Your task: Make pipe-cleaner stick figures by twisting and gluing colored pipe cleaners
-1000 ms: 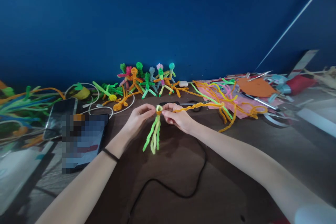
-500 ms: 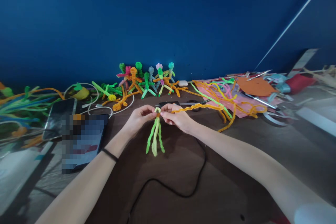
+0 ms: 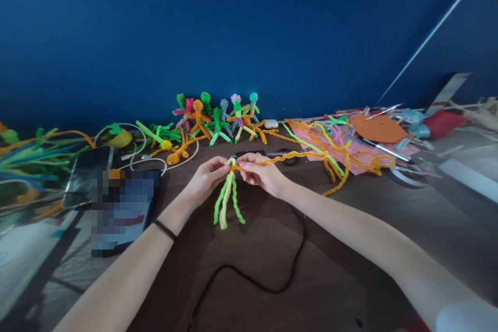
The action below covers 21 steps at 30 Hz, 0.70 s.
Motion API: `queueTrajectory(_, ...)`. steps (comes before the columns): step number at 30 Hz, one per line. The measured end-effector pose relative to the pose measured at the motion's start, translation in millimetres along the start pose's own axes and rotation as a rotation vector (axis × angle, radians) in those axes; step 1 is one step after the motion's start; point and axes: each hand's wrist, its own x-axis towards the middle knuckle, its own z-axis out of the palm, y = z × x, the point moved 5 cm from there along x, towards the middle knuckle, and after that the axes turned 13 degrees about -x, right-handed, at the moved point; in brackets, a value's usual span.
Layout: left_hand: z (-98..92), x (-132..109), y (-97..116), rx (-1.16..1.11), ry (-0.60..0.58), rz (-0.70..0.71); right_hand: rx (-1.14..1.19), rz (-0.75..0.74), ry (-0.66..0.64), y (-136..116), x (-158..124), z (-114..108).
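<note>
Between my hands hangs a small figure of green and pale yellow pipe cleaners (image 3: 224, 206), its several strands dangling over the dark table. My left hand (image 3: 208, 175) pinches it near its looped top. An orange pipe cleaner (image 3: 288, 156) meets the figure just below the loop and runs off to the right. My right hand (image 3: 262, 172) is closed on this orange strand a short way from the figure. The fingertips of both hands are close together.
Finished pipe-cleaner figures (image 3: 217, 123) stand along the blue wall. Loose orange strands (image 3: 342, 158) lie on pink sheets to the right. A phone (image 3: 87, 174) and a tablet (image 3: 132, 218) rest at left. A black cable (image 3: 268, 289) curves across the table.
My right fingers have moved slightly away from the figure, and a short stretch of orange strand now shows between the hands. The dangling strands have swung a little left.
</note>
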Motion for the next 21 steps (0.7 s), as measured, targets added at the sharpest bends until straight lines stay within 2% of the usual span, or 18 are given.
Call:
queueTrajectory(3, -0.2, 0, -3, -0.086, 0.007, -0.032, -0.027, -0.026, 0.011, -3, 0, -1)
queueTrajectory(7, -5.8, 2, -4, -0.179, 0.073, -0.042, -0.146, -0.156, 0.055, -16, 2, -12)
queueTrajectory(9, -10.2, 4, -4, -0.213, 0.101, -0.035, -0.289, -0.211, 0.131, -24, 3, -23)
queueTrajectory(11, -14.8, 6, -4, -0.248, 0.114, -0.026, -0.558, -0.231, 0.282, -32, 2, -37)
queueTrajectory(13, -19.1, 8, -5, -0.286, 0.111, -0.011, -0.922, -0.147, 0.400, -37, 0, -47)
queueTrajectory(16, -23.8, 11, -7, -0.343, 0.106, -0.005, -1.314, 0.076, 0.431, -33, -3, -54)
queueTrajectory(18, -25.5, 11, -7, -0.378, 0.130, -0.011, -1.398, 0.142, 0.389, -26, -4, -53)
queueTrajectory(21, -25.0, 11, -7, -0.438, 0.189, -0.016, -1.364, 0.135, 0.326, -15, -3, -50)
